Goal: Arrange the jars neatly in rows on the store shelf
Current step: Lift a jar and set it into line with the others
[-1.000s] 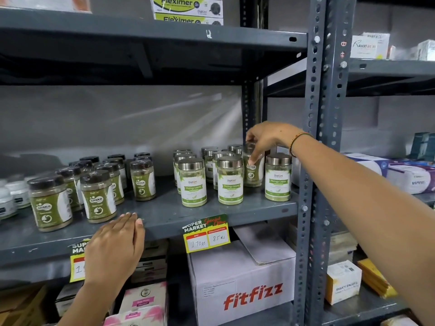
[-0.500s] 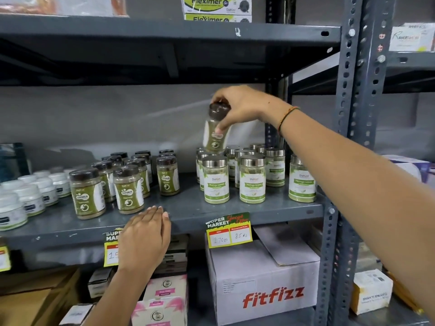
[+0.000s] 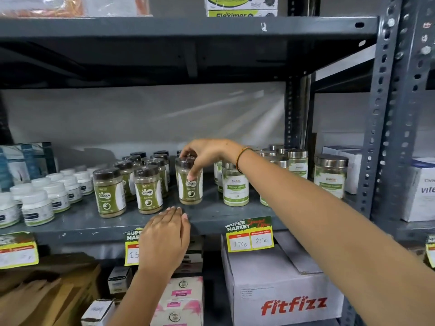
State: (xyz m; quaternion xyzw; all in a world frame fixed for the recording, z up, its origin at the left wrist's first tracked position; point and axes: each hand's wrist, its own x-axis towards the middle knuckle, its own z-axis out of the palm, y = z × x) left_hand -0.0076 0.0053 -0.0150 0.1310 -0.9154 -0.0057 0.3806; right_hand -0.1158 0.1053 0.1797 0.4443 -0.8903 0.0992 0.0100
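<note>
The right hand (image 3: 207, 156) pinches the dark lid of a Caska jar (image 3: 190, 184) at frame centre, fingers hiding the cap, base on the grey metal shelf (image 3: 211, 217); the left hand (image 3: 166, 236) lies flat, fingers pressed together, on the shelf's front edge, covering a price tag (image 3: 133, 248); steel-lidded jars (image 3: 235, 187) stand right, partly behind the forearm.

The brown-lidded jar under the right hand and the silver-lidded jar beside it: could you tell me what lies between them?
Only bare shelf shows between jar and silver-lidded jar in the head view.

right hand (image 3: 207, 156) gripping, left hand (image 3: 164, 236) flat
</note>
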